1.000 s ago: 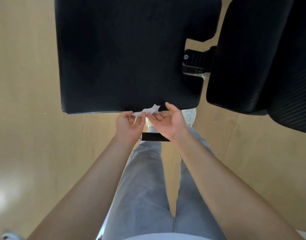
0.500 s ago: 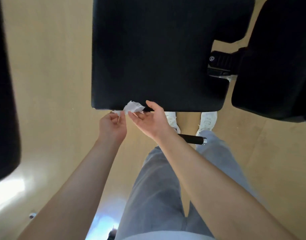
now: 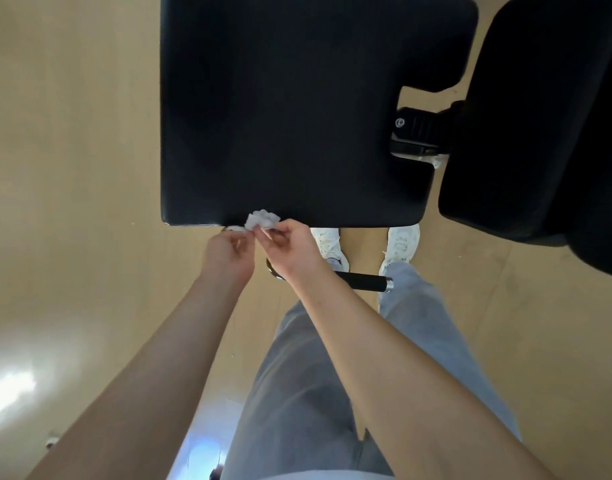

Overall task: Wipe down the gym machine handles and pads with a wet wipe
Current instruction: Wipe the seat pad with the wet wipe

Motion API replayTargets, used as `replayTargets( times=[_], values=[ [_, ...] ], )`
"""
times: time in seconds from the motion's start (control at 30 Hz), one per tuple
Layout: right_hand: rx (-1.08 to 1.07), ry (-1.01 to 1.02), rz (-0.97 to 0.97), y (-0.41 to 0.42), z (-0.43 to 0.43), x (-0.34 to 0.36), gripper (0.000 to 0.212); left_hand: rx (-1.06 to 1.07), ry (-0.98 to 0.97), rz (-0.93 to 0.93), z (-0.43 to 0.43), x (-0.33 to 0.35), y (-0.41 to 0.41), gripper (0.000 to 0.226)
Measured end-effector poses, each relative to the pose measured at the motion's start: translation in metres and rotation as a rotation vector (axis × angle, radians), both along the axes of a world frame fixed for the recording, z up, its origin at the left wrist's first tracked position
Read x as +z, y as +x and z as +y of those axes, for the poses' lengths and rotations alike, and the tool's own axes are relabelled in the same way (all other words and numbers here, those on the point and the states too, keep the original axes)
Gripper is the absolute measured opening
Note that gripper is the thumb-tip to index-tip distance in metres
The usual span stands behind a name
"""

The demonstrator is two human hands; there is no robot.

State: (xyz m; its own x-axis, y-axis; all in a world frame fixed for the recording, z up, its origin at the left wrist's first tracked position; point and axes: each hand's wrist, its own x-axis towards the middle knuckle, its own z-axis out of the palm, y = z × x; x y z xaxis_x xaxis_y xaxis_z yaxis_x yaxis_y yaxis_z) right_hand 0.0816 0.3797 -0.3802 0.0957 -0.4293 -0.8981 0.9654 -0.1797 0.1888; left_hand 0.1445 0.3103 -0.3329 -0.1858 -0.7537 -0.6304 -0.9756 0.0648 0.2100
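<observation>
A crumpled white wet wipe sits at the near edge of a large black seat pad. My left hand and my right hand are close together just below that edge, and both pinch the wipe with curled fingers. A second black pad stands to the right. A black handle bar with a chrome end runs under my right wrist, partly hidden by it.
A black bracket with a chrome part joins the two pads. The floor is light wood. My legs in grey trousers and white shoes stand below the seat pad. A dark object edges in at far left.
The wipe has gone from spread out to bunched up between both hands. My right hand's fingers have curled onto it. The view has shifted slightly, the pad sitting further right than a second ago.
</observation>
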Motion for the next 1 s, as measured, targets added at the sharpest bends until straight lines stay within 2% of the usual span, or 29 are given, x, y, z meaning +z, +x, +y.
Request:
replayTargets(
  times=[0.03,0.1,0.17,0.23,0.3,0.33,0.37,0.47,0.53,0.6,0.67,0.73,0.83,0.9,1.0],
  values=[
    [0.167,0.070,0.109,-0.004,0.010,-0.004,0.008,-0.062,0.047,-0.013,0.010,-0.006,-0.004,0.021],
    [0.333,0.182,0.270,-0.007,0.032,-0.019,0.012,-0.079,0.153,-0.008,0.031,-0.021,-0.016,0.017],
    [0.273,0.213,0.256,-0.017,0.053,-0.034,0.015,0.180,0.309,0.109,0.050,-0.039,-0.026,0.018],
    [0.019,0.361,0.162,-0.032,0.077,-0.034,0.017,0.601,0.458,0.253,0.066,-0.046,-0.038,0.020],
    [-0.100,0.540,0.193,-0.041,0.090,-0.025,0.012,0.998,0.592,0.358,0.081,-0.047,-0.047,0.011],
    [-0.075,0.617,0.242,-0.044,0.093,-0.024,0.023,1.078,0.635,0.379,0.087,-0.045,-0.051,0.013],
    [-0.011,0.642,0.371,-0.045,0.096,-0.024,0.030,1.074,0.647,0.391,0.090,-0.047,-0.052,0.017],
    [0.256,0.518,0.834,-0.045,0.102,-0.018,0.032,0.896,0.650,0.443,0.093,-0.043,-0.060,0.025],
    [0.457,0.428,1.089,-0.047,0.105,-0.020,0.030,0.802,0.613,0.468,0.088,-0.038,-0.070,0.022],
    [0.586,0.430,1.281,-0.051,0.104,-0.032,0.022,0.689,0.512,0.463,0.080,-0.032,-0.079,0.017],
    [0.687,0.474,1.439,-0.060,0.103,-0.045,0.020,0.444,0.331,0.447,0.068,-0.031,-0.080,0.017],
    [0.732,0.575,1.535,-0.072,0.106,-0.059,0.025,0.068,0.081,0.392,0.055,-0.031,-0.073,0.025],
    [0.693,0.767,1.569,-0.086,0.113,-0.071,0.024,-0.428,-0.303,0.248,0.038,-0.033,-0.056,0.045],
    [0.717,0.839,1.605,-0.084,0.113,-0.075,0.019,-0.594,-0.413,0.109,0.029,-0.036,-0.044,0.060],
    [0.766,0.780,1.695,-0.066,0.107,-0.075,0.016,-0.719,-0.453,-0.024,0.022,-0.044,-0.027,0.071]
  ],
)
